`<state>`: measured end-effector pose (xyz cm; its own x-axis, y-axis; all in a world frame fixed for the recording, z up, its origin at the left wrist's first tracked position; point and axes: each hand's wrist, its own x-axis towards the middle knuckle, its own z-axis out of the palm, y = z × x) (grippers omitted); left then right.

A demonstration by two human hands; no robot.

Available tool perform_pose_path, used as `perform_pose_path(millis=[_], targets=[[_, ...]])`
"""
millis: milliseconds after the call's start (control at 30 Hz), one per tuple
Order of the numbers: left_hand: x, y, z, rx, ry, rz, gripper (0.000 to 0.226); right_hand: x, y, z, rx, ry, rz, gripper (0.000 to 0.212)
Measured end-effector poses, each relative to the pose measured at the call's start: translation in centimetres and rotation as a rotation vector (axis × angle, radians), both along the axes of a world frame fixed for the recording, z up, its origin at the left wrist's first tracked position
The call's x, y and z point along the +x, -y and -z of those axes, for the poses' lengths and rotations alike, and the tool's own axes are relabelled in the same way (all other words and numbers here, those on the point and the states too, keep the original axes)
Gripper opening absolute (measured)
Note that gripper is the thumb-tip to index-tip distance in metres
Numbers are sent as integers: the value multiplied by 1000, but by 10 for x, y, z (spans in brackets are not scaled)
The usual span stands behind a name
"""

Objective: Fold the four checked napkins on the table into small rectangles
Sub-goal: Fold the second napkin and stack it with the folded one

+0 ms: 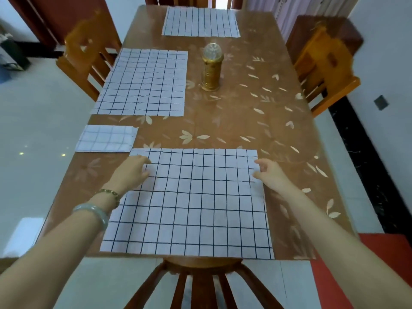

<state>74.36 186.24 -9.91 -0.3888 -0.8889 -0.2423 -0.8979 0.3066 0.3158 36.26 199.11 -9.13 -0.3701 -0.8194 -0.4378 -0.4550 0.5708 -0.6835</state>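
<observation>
My left hand [133, 170] lies on the left edge of the near napkin [189, 201], close to its far corner, thumb and curled fingers closed on the cloth. My right hand [267, 172] mirrors it on the right edge, thumb and forefinger nipping the hem, where a narrow strip of cloth looks slightly raised. This napkin is spread flat between my arms, white with dark grid lines, its near edge along the table's edge, above the chair back [200, 275]. On my left wrist sit a pale bangle [93, 210] and a thin gold bracelet [109, 192].

Just beyond my left hand and out to its left lies the folded napkin [107, 139], a small rectangle at the table's [245, 121] left edge. Farther past it lies the spread napkin [145, 83], open and flat. Ahead of my right hand and well away stands a gold lamp [211, 70] with a clear domed top; any marking on its body is too blurred to read. The far napkin [200, 22] lies open at the table's end. The tabletop is brown with pale leaf shapes.
</observation>
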Motion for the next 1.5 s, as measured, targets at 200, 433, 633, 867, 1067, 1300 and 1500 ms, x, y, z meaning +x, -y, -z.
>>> perform_pose_path(millis=[200, 433, 633, 867, 1067, 1300, 1500], targets=[[11, 69, 38, -92, 98, 32, 27, -28, 51, 48, 35, -172, 46, 24], [19, 115, 59, -22, 75, 170, 28, -38, 82, 67, 44, -340, -27, 26], [14, 125, 59, 24, 161, 213, 19, -41, 91, 71, 100, -399, -80, 11], [9, 120, 38, 58, -89, 118, 26, -59, 86, 45, -33, -283, 9, 5], [1, 107, -4, -4, -209, 71, 21, -69, 68, 2, -194, -186, 135, 18], [18, 54, -42, 79, -176, 141, 21, -60, 2, -32, -201, -117, 127, 18], [48, -7, -43, 138, -118, 246, 31, -44, -70, -19, -85, -98, -8, 25]])
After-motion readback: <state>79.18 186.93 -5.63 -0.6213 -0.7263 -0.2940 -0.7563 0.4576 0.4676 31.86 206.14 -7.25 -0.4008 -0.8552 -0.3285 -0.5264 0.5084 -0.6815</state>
